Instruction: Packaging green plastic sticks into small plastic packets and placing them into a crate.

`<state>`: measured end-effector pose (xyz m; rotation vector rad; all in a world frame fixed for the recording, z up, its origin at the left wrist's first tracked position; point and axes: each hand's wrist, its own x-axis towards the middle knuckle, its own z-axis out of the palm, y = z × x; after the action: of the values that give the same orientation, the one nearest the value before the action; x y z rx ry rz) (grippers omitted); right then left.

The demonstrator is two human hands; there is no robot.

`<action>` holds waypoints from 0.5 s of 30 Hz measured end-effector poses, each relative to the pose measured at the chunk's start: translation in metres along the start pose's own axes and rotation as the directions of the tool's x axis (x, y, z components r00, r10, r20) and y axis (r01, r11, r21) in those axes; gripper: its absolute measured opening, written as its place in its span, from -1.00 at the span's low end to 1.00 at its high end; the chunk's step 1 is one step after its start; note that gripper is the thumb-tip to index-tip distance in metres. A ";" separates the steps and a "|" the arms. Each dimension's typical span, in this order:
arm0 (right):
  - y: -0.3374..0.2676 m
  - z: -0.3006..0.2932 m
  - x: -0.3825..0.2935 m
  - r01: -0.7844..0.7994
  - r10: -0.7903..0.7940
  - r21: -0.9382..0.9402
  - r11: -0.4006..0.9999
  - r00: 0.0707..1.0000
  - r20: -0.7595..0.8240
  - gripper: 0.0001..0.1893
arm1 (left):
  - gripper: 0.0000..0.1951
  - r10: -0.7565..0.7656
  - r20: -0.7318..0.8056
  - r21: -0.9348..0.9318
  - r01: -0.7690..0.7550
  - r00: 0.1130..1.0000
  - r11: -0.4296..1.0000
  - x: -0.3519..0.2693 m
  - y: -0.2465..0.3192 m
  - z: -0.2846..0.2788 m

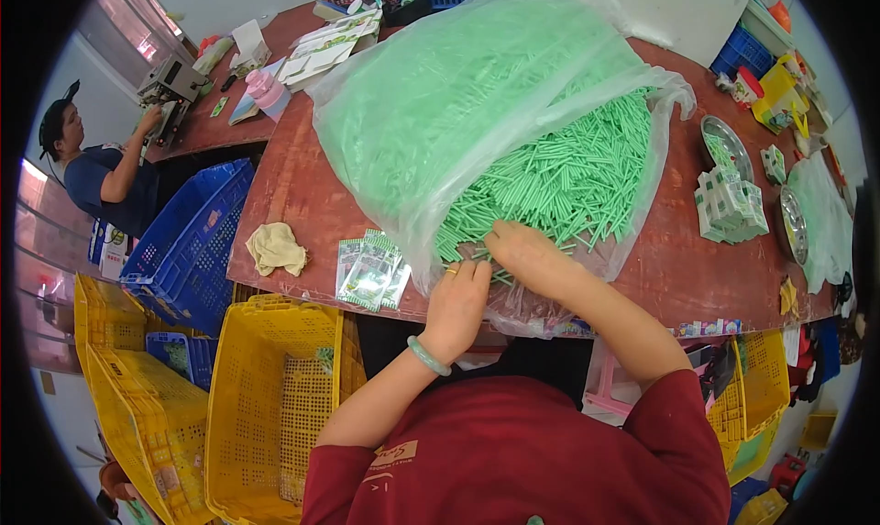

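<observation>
A large clear plastic bag (440, 119) lies on the red tabletop with its mouth towards me. Out of it spills a heap of thin green sticks (557, 181). My right hand (526, 253) is at the heap's near edge, fingertips bent down among the loose sticks. Beside it, my left hand (459, 305), with a ring and a green bangle (429, 356) on the wrist, touches the near edge of the bag's mouth. The fingers of both hands are curled, and what lies under the fingertips is hidden. Several printed packets (371, 270) lie left of my left hand.
A crumpled cloth (276, 248) lies at the table's left. Stacked small boxes (729, 205) and a metal bowl (727, 147) stand to the right. A yellow crate (254, 401) and a blue crate (189, 236) stand below left. Another person (110, 167) works at a machine (172, 88).
</observation>
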<state>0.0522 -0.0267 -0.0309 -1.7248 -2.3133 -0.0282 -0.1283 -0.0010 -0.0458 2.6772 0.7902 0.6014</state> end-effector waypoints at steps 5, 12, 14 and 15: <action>0.004 -0.003 -0.001 -0.109 0.060 0.399 0.911 0.989 0.135 -0.77 | -0.72 -0.081 -0.046 -0.099 0.076 0.996 0.992 0.000 -0.005 0.002; 0.037 -0.048 -0.036 -0.237 0.231 0.415 0.878 0.971 0.066 -0.62 | -0.53 -0.079 -0.038 -0.134 0.073 0.996 0.988 0.003 -0.007 -0.008; 0.028 -0.047 -0.041 -0.225 0.222 0.421 0.879 0.973 0.058 -0.61 | -0.50 -0.077 -0.068 -0.154 0.066 0.995 0.986 0.007 -0.007 -0.007; 0.024 -0.047 -0.041 -0.206 0.205 0.430 0.879 0.978 0.048 -0.60 | -0.49 -0.034 -0.082 -0.140 0.022 0.996 0.990 0.009 -0.008 -0.006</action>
<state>0.0943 -0.0660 0.0027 -1.7116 -1.9278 0.4911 -0.1284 0.0117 -0.0407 2.5244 0.7764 0.7379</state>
